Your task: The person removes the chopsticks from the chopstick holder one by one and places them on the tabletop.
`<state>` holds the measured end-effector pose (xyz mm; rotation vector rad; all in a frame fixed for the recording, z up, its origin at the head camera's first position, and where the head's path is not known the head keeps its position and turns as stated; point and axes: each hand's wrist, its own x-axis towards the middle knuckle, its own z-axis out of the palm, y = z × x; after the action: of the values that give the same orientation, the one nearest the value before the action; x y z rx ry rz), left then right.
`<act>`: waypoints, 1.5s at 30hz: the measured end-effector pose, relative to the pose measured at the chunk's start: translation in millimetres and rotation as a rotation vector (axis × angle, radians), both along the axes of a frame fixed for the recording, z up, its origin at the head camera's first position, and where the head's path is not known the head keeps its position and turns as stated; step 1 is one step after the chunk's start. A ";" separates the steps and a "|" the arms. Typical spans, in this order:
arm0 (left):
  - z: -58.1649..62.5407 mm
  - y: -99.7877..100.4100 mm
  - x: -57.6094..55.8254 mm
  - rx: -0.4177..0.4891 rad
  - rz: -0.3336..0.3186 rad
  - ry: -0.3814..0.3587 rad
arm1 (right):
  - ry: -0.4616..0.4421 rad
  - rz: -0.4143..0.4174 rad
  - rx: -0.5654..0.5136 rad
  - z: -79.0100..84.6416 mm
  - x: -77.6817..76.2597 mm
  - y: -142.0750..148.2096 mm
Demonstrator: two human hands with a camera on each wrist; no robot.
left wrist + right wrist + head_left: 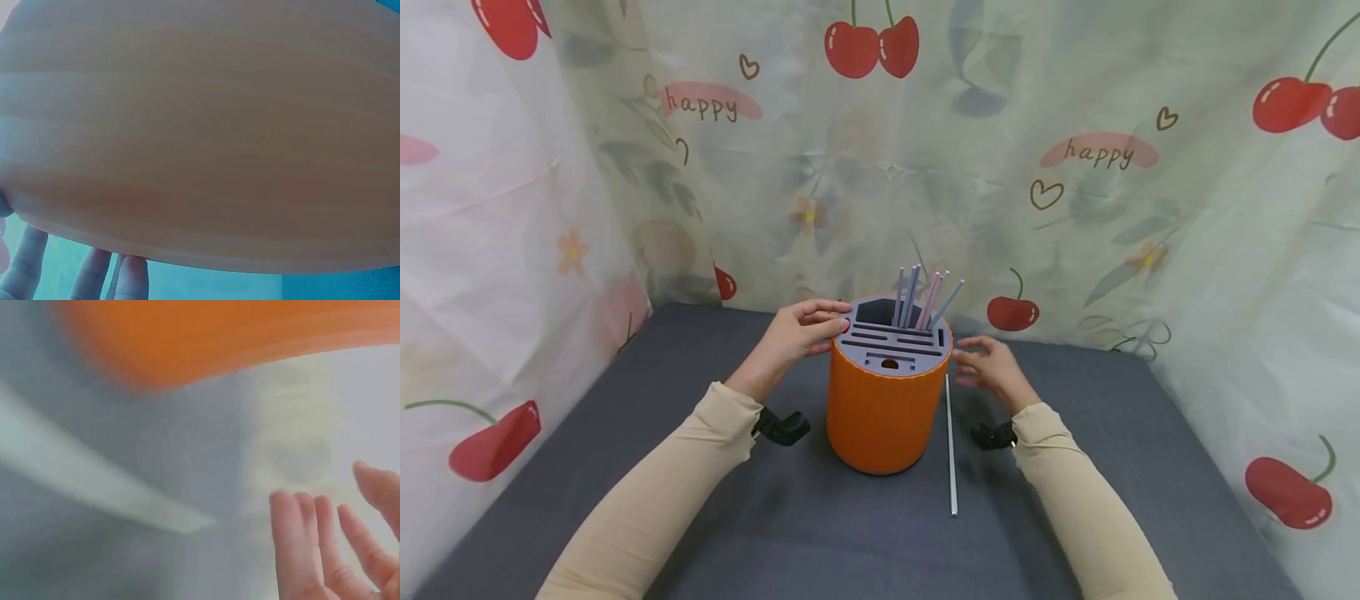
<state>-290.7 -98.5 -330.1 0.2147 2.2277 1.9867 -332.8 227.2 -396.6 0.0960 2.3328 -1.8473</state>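
An orange cylindrical desk organizer (880,421) with a grey slotted top (891,341) stands upright on the dark table. My left hand (793,337) touches its upper left rim, thumb over the top edge and fingers extended along the far side. Close up in the left wrist view, the organizer's wall (200,144) hides the fingertips. To the right of the organizer hovers my right hand (988,367), fingers loosely spread, holding nothing. Several thin purple, blue and pink sticks (925,300) lean in the rear compartment. A thin whitish stick (951,450) lies on the table between organizer and right hand.
The dark grey cloth-like table (775,533) runs back to a printed curtain (895,200) with cherries, which also encloses both sides. Dark straps (782,427) are worn at both wrists below the beige sleeves.
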 end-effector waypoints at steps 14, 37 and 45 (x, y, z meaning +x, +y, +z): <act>-0.7 -1.2 0.0 0.010 -0.014 0.007 | 0.583 0.241 -0.273 107.8 55.0 -28.9; -2.0 0.1 0.2 0.045 -0.016 -0.004 | 0.606 0.202 -0.092 93.4 51.1 -37.5; -1.8 0.7 -1.1 0.046 -0.001 -0.009 | 0.806 0.215 -0.361 149.8 58.0 -28.3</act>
<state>-291.7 -97.8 -331.9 0.2113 2.1779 2.0360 -274.8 198.9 -246.8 -1.0777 2.2084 -2.4410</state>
